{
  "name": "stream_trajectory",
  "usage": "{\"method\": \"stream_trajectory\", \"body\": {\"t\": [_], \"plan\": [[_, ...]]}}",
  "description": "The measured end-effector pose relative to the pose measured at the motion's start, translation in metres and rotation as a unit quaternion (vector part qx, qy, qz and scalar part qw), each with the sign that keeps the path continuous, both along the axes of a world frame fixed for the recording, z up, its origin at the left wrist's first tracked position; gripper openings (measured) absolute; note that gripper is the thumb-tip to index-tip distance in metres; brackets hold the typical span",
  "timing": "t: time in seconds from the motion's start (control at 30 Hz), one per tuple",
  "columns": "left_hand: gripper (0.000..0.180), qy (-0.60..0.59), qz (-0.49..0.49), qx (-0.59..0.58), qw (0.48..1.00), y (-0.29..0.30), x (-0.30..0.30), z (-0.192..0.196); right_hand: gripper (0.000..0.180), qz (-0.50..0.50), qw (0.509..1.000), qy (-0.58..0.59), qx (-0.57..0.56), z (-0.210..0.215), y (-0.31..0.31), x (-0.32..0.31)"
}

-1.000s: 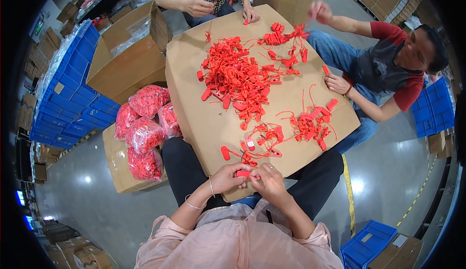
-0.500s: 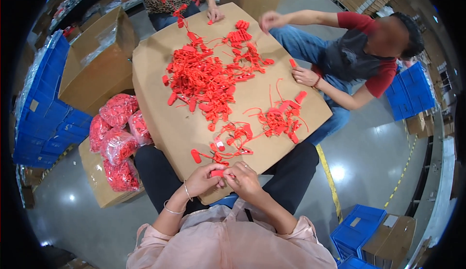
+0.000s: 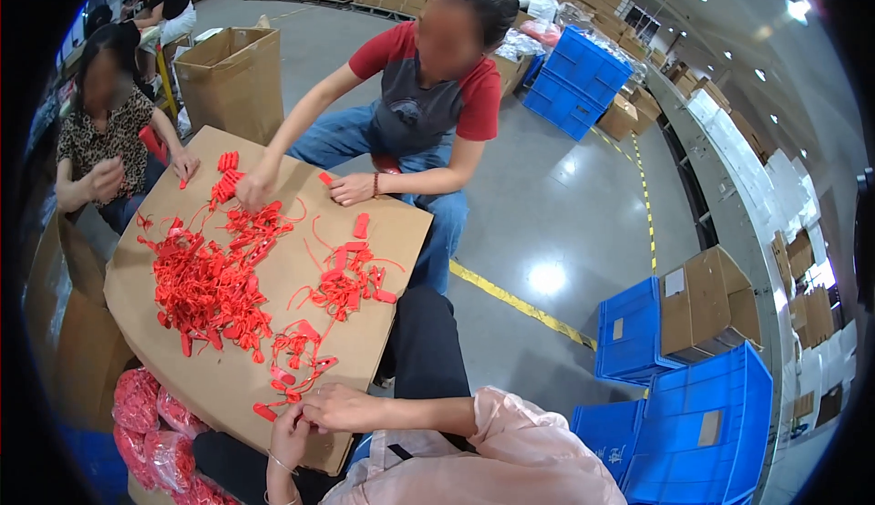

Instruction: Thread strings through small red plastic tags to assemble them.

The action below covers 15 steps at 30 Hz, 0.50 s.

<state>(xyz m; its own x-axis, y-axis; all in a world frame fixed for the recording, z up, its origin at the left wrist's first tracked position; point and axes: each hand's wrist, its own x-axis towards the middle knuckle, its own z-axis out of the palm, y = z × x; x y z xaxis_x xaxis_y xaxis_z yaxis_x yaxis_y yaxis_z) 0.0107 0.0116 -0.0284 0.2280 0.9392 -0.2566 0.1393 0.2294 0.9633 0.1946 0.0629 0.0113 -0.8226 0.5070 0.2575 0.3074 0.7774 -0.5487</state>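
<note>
My left hand (image 3: 288,438) and my right hand (image 3: 341,408) meet at the near edge of a cardboard-topped table (image 3: 219,391). Both are closed, fingertips together; whatever lies between them is hidden. Just beyond them lie a red flat piece (image 3: 264,411) and a few red corded pieces (image 3: 299,345). A small red heap (image 3: 350,279) of pieces with thin cords is farther right. To the left spreads the large tangled red pile (image 3: 205,286).
Across the table, a person in a red-sleeved shirt (image 3: 415,108) reaches toward the pile. Another in a leopard-print top (image 3: 114,131) sits at far left. Bagged red pieces (image 3: 169,459) stand beside my left leg. Blue crates (image 3: 702,432) and an open carton (image 3: 706,300) are at right.
My view has swung right and upward, so the table appears farther left. The red-sleeved person's raised hand has come down to the red pieces. The red piece between my fingers is now hidden.
</note>
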Motion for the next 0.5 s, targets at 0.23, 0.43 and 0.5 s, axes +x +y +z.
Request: {"method": "stream_trajectory", "body": {"t": [0.23,0.43,0.5], "plan": [[0.026,-0.111,0.039,-0.045,0.992,0.01,0.015,0.048,0.02,-0.038,0.996,0.06,-0.049,0.016,0.003,0.008],[0.026,0.066,0.047,0.077,0.994,0.007,0.007,0.057,0.014,-0.009,0.99,0.135,-0.032,0.029,-0.011,-0.012],[0.028,0.06,0.025,0.105,0.992,0.01,0.007,0.07,0.014,-0.002,0.976,0.179,-0.127,0.03,-0.016,-0.013]]}}
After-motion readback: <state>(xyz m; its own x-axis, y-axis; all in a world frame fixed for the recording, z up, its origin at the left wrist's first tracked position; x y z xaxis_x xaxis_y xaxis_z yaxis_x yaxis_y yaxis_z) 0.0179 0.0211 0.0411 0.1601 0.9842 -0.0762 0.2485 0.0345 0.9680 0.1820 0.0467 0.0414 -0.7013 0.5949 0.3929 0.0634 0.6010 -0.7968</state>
